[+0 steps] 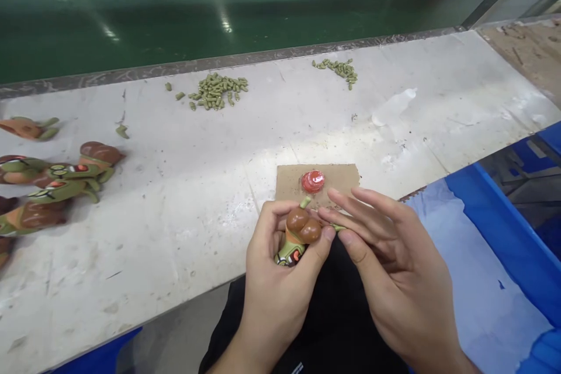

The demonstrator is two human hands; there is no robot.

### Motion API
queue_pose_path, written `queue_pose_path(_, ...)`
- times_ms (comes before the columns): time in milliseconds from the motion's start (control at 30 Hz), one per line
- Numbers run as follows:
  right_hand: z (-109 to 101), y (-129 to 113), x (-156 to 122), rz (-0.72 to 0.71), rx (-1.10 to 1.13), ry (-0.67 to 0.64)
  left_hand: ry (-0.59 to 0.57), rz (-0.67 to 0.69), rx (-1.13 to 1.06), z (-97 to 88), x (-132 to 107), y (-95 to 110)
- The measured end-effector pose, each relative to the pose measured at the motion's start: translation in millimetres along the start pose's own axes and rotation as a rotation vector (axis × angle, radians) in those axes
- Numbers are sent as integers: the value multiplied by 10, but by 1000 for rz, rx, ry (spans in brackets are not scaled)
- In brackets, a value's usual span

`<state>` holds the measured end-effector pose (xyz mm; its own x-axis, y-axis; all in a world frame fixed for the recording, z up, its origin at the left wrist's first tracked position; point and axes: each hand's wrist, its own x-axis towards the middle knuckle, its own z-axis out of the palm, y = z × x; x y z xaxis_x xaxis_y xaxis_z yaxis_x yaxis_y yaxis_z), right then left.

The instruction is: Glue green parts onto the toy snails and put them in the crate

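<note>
My left hand (284, 280) is closed around a small toy figure (300, 234), with thumb and fingers on its sides. The figure has a glossy brown, rounded end pointing up, an orange band, a green body and a face pattern low in the palm. A short green peg-like limb sticks out at its top, and another green bit shows at its right side. Beside that bit is my right hand (394, 263), fingers stretched and apart, fingertips close to or touching it. Just beyond my hands, a red glossy blob (312, 182) lies on a cardboard piece (342, 178).
More such toy figures (65, 187) lie heaped on the white table (184, 158) at left. Two piles of small green pieces, a larger one (214, 92) and a smaller one (342, 70), sit near the green belt (175, 23). A blue bin (504, 204) stands at right.
</note>
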<state>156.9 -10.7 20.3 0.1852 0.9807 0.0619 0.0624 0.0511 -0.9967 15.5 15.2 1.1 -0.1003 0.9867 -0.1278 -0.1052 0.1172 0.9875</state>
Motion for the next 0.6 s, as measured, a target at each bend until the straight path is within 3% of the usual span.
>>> queue_pose_path(367, -7, 102, -100, -19, -103, 16, -125, -35, -94, -15, 13, -88)
queue_pose_path(467, -74, 78, -45, -21, -156, 51, -156, -69, -168, -50, 6, -98)
queue_pose_path(600, -158, 28, 100, 56, -111, -25, -164, -75, -167, -87, 0, -120)
